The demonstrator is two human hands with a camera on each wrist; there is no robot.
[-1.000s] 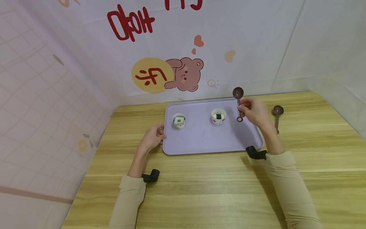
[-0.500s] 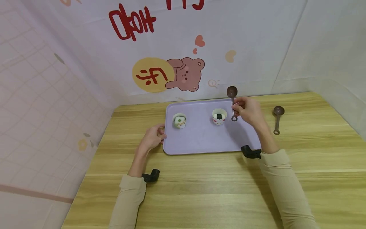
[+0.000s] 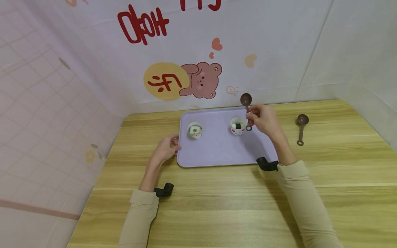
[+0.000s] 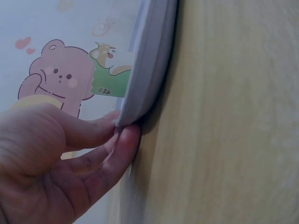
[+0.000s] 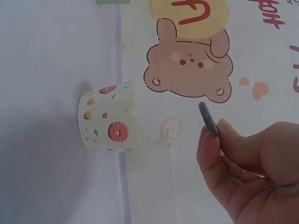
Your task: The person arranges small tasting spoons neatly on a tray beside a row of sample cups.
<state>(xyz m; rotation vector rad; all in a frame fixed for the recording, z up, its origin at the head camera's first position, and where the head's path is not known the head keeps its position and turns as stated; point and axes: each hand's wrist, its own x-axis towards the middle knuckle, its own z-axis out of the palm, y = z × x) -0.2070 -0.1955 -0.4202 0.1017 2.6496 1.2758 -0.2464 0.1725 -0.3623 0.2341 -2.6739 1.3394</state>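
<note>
A brown spoon (image 3: 246, 100) is gripped by the handle between thumb and fingers of the right hand (image 3: 266, 120). It is held up over the right part of the lilac tray (image 3: 214, 151), bowl end up and toward the wall, ringed end down. In the head view the ring is seen just beside the right cup (image 3: 237, 132); no contact can be made out. In the right wrist view only a short dark piece of the spoon is shown at the fingertips.

The near part of the tray's left edge is pinched by the left hand (image 3: 165, 148), thumb on the rim, fingers curled underneath.

Two paper cups are stood upright on the tray. The right cup is printed with pink doughnuts and is filled with a white item (image 3: 233, 126) banded in black. The left cup (image 3: 196, 136), green with an animal print, is filled with a white item (image 3: 195, 128) marked by a green spot.

A second brown spoon (image 3: 302, 120) is laid on the wooden table (image 3: 198, 206), right of the tray, well apart from it. A black mount is strapped at each wrist, by the beige sleeves. The wall sheet (image 3: 266, 82) behind is printed with a bear (image 3: 203, 82).
</note>
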